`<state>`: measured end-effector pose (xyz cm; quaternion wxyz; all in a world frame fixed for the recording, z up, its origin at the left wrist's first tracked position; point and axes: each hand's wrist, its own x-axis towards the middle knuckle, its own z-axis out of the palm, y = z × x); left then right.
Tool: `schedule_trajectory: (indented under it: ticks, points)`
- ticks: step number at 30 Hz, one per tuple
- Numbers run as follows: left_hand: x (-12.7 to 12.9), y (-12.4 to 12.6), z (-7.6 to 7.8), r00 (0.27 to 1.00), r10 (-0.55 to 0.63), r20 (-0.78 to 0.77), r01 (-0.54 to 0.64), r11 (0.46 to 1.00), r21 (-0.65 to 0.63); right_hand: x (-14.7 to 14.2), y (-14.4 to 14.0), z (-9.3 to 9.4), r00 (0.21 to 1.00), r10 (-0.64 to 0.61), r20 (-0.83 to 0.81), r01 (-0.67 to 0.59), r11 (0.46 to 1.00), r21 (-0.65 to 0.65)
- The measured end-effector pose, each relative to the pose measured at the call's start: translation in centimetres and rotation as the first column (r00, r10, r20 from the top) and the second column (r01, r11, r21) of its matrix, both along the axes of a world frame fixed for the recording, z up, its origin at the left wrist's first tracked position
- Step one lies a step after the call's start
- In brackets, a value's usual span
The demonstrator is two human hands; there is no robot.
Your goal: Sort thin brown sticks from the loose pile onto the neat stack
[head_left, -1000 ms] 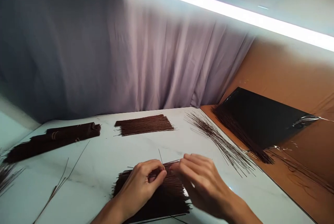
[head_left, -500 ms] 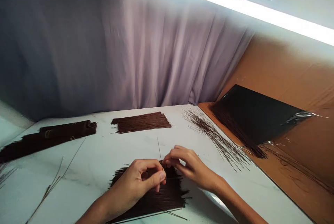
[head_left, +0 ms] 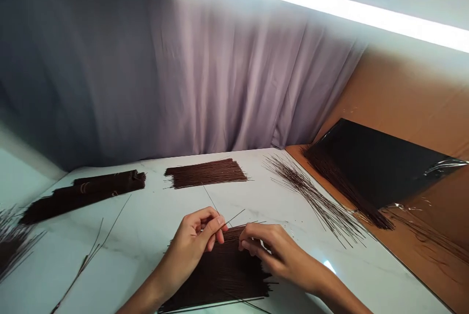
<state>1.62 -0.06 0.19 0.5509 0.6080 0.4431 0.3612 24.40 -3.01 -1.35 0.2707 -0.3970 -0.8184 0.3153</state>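
Observation:
My left hand (head_left: 200, 236) pinches thin dark brown sticks (head_left: 211, 199) between thumb and fingertips. One points up and to the left, and a shorter length sticks out to the right. Below both hands lies a wide flat pile of the same dark sticks (head_left: 220, 275), its ends uneven on the right. My right hand (head_left: 273, 250) is at the pile's upper right edge with its fingers curled together. Whatever is between those fingertips is hidden. A few loose sticks lie along the pile's near edge.
Farther back lies a flat brown bundle (head_left: 207, 173), with tied dark bundles (head_left: 88, 192) to the left. Loose sticks fan out at right (head_left: 315, 192), beside a black sheet (head_left: 377, 162) on brown board. Several strands (head_left: 91, 255) lie at left. A curtain (head_left: 220, 60) hangs behind.
My right hand has come away from my left hand and moved down and right to the pile. The upright stick in my left hand now leans left, and another end points right.

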Motion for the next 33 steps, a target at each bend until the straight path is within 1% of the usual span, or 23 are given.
schedule_trajectory:
  ticks: [3,4,6,8,9,10,12,13,14,15,17,20,22,23,25,29,31,33]
  points:
    - [0.4,-0.7,0.1,0.999,-0.017,0.047,0.021,0.997,-0.078,0.1,0.9,-0.7,1.0,0.007,0.014,-0.006,1.0,-0.03]
    - [0.5,-0.9,0.1,0.998,-0.043,0.051,0.047,0.995,-0.087,0.1,1.3,-0.8,1.0,0.005,0.02,-0.004,0.999,-0.033]
    - [0.6,-1.2,-0.2,0.99,-0.138,0.026,0.14,0.986,-0.092,0.4,2.1,-0.8,1.0,-0.009,0.02,0.009,1.0,-0.023]
    - [0.8,-1.5,-0.7,0.966,-0.252,-0.058,0.246,0.965,-0.089,0.7,2.7,-0.3,1.0,-0.009,0.021,0.008,0.999,0.049]
    - [0.8,-1.6,-0.9,0.952,-0.28,-0.122,0.272,0.959,-0.077,0.9,2.8,0.2,0.999,-0.008,0.037,0.004,0.992,0.125]
    - [0.9,-1.5,-1.2,0.945,-0.272,-0.183,0.267,0.962,-0.056,1.0,2.8,0.8,0.998,-0.016,0.068,0.001,0.975,0.222]
    - [1.0,-1.2,-1.5,0.95,-0.186,-0.252,0.193,0.981,0.004,0.9,2.1,1.7,0.989,-0.065,0.136,0.001,0.906,0.422]
    - [1.0,-1.0,-1.6,0.961,-0.121,-0.248,0.134,0.99,0.034,0.8,1.5,2.0,0.985,-0.097,0.145,0.014,0.874,0.486]
    - [0.9,-0.7,-1.5,0.973,-0.062,-0.222,0.075,0.996,0.052,0.5,0.8,2.0,0.983,-0.116,0.141,0.028,0.858,0.512]
    - [0.7,-0.4,-1.3,0.983,-0.019,-0.182,0.03,0.998,0.057,0.3,0.2,1.8,0.986,-0.115,0.123,0.038,0.865,0.501]
    - [0.3,-0.1,-0.7,0.994,0.017,-0.104,-0.013,0.999,0.04,-0.2,-0.5,0.7,0.992,-0.077,0.097,0.029,0.906,0.422]
    - [-0.1,0.0,0.1,1.0,0.02,-0.018,-0.021,0.998,-0.061,-0.4,-0.3,-1.2,0.995,-0.059,0.074,0.034,0.951,0.306]
    - [-0.1,-0.1,0.1,0.999,0.025,0.023,-0.022,0.991,-0.13,-0.3,0.4,-1.9,0.995,-0.082,0.048,0.068,0.969,0.236]
    - [-0.1,-0.1,0.0,0.999,0.024,0.041,-0.017,0.989,-0.15,-0.2,0.6,-2.0,0.995,-0.093,0.037,0.083,0.973,0.216]
    - [0.0,-0.1,-0.4,0.998,0.019,0.058,-0.01,0.989,-0.145,0.0,0.9,-2.0,0.994,-0.108,0.025,0.101,0.973,0.208]
    - [0.2,0.3,-1.2,0.999,0.039,0.038,-0.036,0.997,-0.062,-0.4,0.5,-1.7,0.995,-0.087,0.047,0.074,0.97,0.231]
    - [0.2,0.4,-1.4,0.998,0.039,0.052,-0.035,0.997,-0.07,-0.5,0.3,-1.5,0.996,-0.058,0.061,0.041,0.97,0.241]
    - [0.1,0.6,-1.4,0.996,0.025,0.085,-0.016,0.995,-0.103,-0.2,0.2,-1.3,0.997,-0.058,0.059,0.043,0.971,0.234]
